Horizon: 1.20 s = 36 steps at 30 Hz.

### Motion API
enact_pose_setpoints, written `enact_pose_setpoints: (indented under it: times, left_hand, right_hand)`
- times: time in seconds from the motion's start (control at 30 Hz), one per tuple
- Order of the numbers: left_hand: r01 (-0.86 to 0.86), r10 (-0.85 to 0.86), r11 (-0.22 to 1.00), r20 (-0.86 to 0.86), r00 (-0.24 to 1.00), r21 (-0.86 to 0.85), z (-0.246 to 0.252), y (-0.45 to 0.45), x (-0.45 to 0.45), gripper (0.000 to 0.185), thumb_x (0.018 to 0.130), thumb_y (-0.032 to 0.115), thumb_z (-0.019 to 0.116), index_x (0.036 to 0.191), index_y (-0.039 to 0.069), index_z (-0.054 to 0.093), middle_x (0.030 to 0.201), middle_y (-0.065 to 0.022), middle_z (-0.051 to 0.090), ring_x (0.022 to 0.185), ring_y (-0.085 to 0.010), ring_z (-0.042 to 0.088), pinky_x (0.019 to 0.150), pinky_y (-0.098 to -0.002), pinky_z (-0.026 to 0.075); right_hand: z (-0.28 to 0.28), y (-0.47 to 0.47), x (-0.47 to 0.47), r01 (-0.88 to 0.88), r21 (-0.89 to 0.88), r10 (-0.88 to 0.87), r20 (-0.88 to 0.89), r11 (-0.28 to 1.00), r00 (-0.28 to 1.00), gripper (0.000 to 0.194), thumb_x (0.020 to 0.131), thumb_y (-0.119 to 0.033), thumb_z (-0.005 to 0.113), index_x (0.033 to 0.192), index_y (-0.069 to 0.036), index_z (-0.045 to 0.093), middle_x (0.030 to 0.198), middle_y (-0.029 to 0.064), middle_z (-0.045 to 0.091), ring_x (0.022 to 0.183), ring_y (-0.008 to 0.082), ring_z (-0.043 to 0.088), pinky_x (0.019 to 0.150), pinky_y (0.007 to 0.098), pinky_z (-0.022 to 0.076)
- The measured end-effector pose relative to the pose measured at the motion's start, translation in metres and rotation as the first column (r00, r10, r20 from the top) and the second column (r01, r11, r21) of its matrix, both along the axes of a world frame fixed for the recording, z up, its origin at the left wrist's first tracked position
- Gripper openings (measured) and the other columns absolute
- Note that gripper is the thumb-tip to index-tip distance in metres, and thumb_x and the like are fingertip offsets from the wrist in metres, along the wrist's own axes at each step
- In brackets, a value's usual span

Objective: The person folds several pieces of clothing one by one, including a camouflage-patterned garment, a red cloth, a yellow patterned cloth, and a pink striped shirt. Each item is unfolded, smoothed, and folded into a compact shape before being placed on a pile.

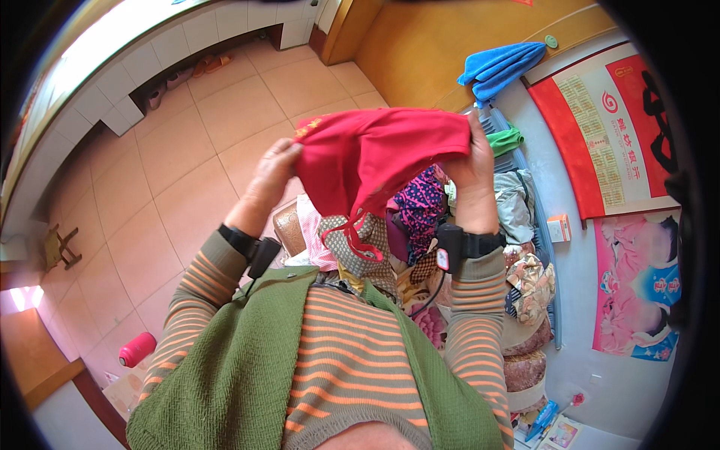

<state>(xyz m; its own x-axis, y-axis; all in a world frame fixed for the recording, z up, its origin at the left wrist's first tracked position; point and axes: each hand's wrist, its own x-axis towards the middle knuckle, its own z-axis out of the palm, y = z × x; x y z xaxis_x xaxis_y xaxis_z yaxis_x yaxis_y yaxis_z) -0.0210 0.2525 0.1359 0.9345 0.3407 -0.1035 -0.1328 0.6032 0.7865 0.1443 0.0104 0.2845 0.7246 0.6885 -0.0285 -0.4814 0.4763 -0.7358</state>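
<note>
A red cloth garment with a drawstring and small yellow decoration is stretched between both hands. My left hand grips its left edge near the yellow marks. At the other end my right hand holds the right edge, with part of the fingers hidden by the fabric. The red drawstring hangs down in loops over a grey patterned cloth. Beneath the garment lies a pile of clothes, among them a pink striped cloth and a dark blue and pink dotted garment.
A sofa with patterned covers runs along the right wall, beside a radiator. Clothes lie near it. A blue towel and a green cloth hang above. A pink bottle stands lower left; a small wooden stool is at far left.
</note>
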Motion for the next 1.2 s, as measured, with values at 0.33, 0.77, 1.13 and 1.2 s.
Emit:
enact_pose_setpoints:
  times: [0.33,0.77,1.13,1.2]
  left_hand:
    - [-0.539,0.468,0.333,0.361,0.807,0.773,0.028,0.002,-0.004,0.048,0.076,0.016,0.071,0.116,0.003,0.049,0.112,-0.0114,0.055,0.103,-0.0235,0.053,0.087,-0.0335,0.043]
    - [-0.411,0.508,-0.151,0.427,0.748,0.899,-0.007,0.057,0.022,0.021,0.070,0.004,0.054,0.080,0.015,0.070,0.086,-0.0047,0.067,0.085,-0.0241,0.062,0.075,-0.0339,0.050]
    - [-0.826,0.349,-0.077,0.791,0.502,0.558,0.272,0.222,-0.052,0.024,0.078,0.005,0.051,0.097,0.002,0.065,0.083,-0.0101,0.067,0.065,-0.0203,0.063,0.060,-0.0317,0.050]
    - [-0.688,0.215,-0.537,0.868,0.448,0.488,0.240,0.207,-0.072,0.023,0.077,0.004,0.051,0.096,0.002,0.065,0.082,-0.0102,0.066,0.065,-0.0201,0.062,0.060,-0.0315,0.050]
  right_hand:
    - [-0.005,0.016,-0.036,-0.189,0.056,0.193,-0.084,0.980,0.978,0.054,0.095,-0.042,0.037,0.127,0.001,0.041,0.123,0.0187,0.051,0.110,0.0326,0.053,0.092,0.0575,0.0418]
    - [0.011,0.011,-0.021,0.033,-0.025,-0.033,-0.001,0.999,0.999,0.037,0.096,-0.034,0.040,0.109,-0.002,0.054,0.102,0.0141,0.064,0.093,0.0310,0.063,0.078,0.0483,0.0525]
    - [0.110,0.052,0.035,0.479,-0.106,-0.244,0.754,0.872,0.610,0.032,0.090,-0.035,0.053,0.093,-0.003,0.059,0.076,0.0085,0.065,0.056,0.0150,0.059,0.045,0.0248,0.0421]
    - [0.091,0.051,0.024,0.584,0.163,-0.370,0.893,0.795,0.255,0.030,0.088,-0.032,0.050,0.090,-0.004,0.061,0.077,0.0083,0.065,0.060,0.0135,0.058,0.049,0.0241,0.0414]
